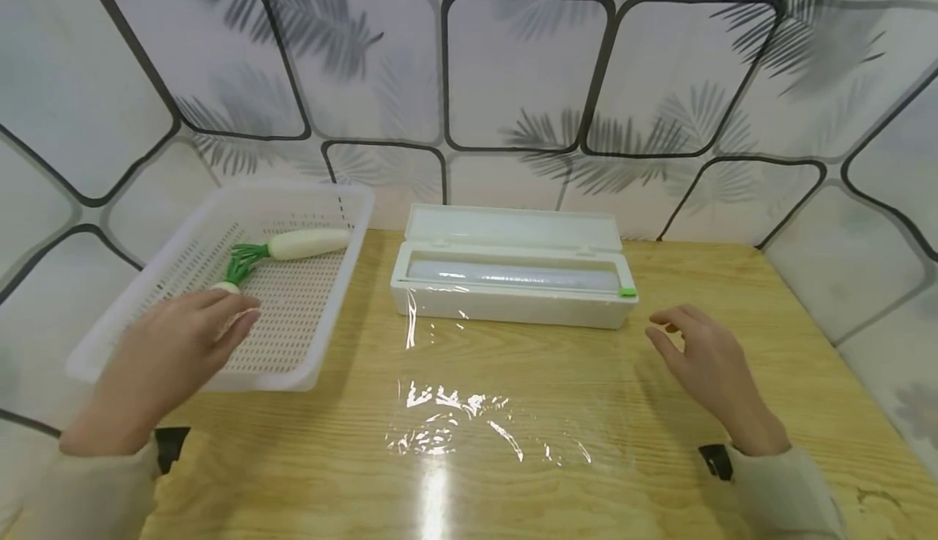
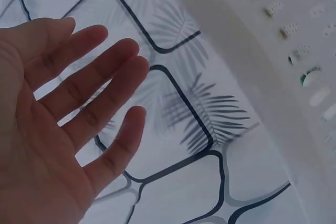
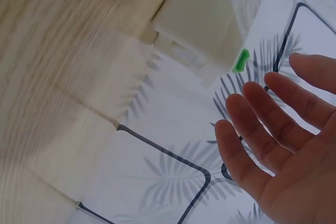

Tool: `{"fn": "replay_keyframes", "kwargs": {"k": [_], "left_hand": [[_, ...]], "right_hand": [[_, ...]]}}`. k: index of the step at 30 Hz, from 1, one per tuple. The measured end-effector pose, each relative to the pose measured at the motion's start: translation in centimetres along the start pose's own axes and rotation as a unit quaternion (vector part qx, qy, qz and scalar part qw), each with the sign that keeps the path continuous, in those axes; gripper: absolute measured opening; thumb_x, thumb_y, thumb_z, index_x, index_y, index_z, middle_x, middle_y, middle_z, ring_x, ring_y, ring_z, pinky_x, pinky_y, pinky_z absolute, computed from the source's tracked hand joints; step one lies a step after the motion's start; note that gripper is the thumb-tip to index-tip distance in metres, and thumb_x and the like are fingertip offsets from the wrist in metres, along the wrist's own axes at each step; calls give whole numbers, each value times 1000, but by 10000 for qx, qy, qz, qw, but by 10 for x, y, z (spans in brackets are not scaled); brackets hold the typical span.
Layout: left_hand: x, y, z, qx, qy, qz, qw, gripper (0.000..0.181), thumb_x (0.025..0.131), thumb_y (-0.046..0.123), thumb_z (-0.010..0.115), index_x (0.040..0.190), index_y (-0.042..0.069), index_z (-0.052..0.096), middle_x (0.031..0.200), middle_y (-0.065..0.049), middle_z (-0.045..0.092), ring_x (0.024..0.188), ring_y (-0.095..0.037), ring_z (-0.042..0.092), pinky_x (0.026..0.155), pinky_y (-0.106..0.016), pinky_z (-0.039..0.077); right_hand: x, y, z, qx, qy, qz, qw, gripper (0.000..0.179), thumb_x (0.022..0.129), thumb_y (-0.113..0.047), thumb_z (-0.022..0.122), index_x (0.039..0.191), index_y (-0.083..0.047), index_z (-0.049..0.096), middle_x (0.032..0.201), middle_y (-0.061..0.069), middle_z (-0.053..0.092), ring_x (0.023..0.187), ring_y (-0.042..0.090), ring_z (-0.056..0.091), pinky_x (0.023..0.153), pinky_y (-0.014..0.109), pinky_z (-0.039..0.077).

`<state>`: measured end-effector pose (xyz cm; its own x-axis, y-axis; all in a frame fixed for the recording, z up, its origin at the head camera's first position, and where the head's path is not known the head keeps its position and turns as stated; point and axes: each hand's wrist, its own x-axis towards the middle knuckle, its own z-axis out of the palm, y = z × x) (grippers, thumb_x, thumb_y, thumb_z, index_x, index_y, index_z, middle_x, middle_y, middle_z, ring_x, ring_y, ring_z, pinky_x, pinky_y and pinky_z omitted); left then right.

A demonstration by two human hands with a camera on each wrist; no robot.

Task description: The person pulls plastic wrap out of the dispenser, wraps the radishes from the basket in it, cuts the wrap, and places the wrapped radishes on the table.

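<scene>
My left hand (image 1: 179, 344) is above the white plastic basket (image 1: 340, 279), fingers relaxed and holding nothing. A white radish (image 1: 311, 243) with green stalks lies in the basket. Just beyond the left fingertips, a second radish (image 1: 229, 286) shows only its top and stalks; the hand hides the rest. My right hand (image 1: 707, 365), fingers loosely bent and grasping nothing, is off the right end of a white cling film box (image 1: 513, 305). Its lid (image 1: 513, 227) stands raised, showing the film roll (image 1: 513, 275). Clear cling film (image 1: 506, 410) stretches from the box toward me over the tabletop.
A green slider (image 1: 627, 291) sits at the box's right front corner, also visible in the right wrist view. The wooden table (image 1: 352, 475) meets patterned wall covering (image 1: 520, 76) behind the box and basket, with more wall along the left and right sides.
</scene>
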<state>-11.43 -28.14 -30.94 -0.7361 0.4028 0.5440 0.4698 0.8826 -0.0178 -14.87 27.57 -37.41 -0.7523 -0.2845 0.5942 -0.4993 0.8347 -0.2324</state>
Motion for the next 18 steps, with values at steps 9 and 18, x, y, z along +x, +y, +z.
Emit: {"fn": "replay_keyframes", "kwargs": {"k": [9, 18], "left_hand": [[33, -56, -7, -982, -1479, -1689, 9695, 26, 102, 9, 60, 120, -10, 64, 107, -34, 67, 89, -48, 66, 71, -62, 50], [48, -98, 2, -1625, -2774, -2995, 8983, 52, 109, 30, 40, 138, -13, 44, 132, -45, 47, 115, -58, 50, 92, -72, 40]], "right_hand": [[9, 0, 5, 190, 99, 241, 9995, 20, 81, 6, 78, 99, 6, 71, 94, 20, 70, 78, 35, 67, 60, 51, 54], [15, 0, 8, 347, 124, 487, 9981, 18, 85, 5, 75, 102, 8, 70, 98, 23, 69, 81, 38, 67, 64, 54, 54]]}}
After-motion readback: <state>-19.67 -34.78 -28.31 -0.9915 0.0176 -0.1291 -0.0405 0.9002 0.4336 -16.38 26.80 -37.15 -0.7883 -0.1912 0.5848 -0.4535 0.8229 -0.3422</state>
